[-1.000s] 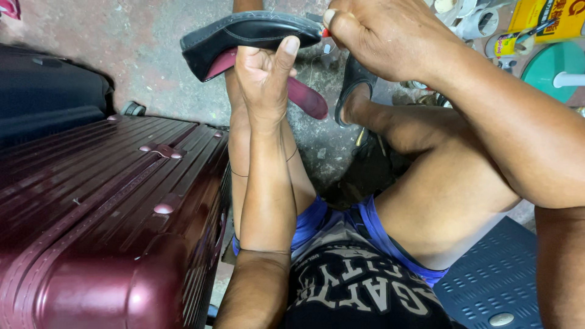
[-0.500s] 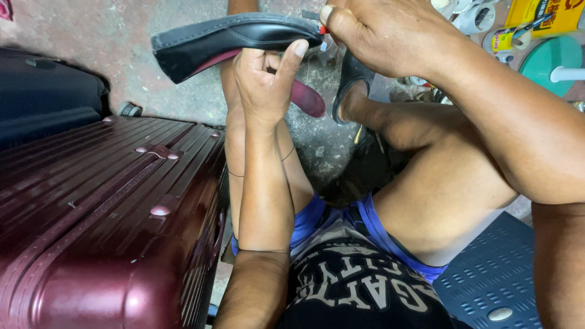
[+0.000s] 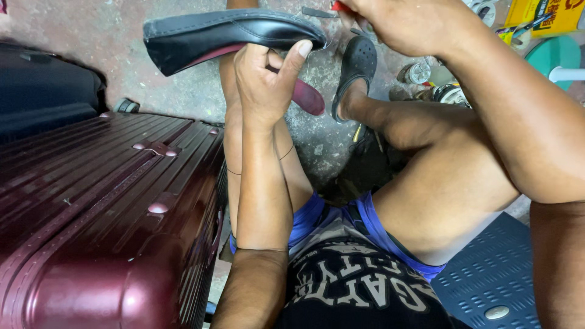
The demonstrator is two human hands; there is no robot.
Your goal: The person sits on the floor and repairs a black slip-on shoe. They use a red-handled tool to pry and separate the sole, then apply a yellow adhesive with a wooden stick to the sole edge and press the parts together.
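My left hand holds a black flat shoe from below, thumb against its right end, the sole's stitched edge facing me and a maroon lining showing underneath. My right hand is closed at the top, just right of the shoe's end, pinching a small tool with a red tip. A thin thread runs down from the shoe's end. What the fingers grip is mostly hidden.
A dark red hard-shell suitcase fills the left side, with a black case behind it. My legs stretch over the concrete floor, one foot in a black clog. Small tins and a green stool sit at the upper right.
The shoe has swung further left and levelled out in my left hand. My right hand has stayed at the shoe's right end, shifting slightly up.
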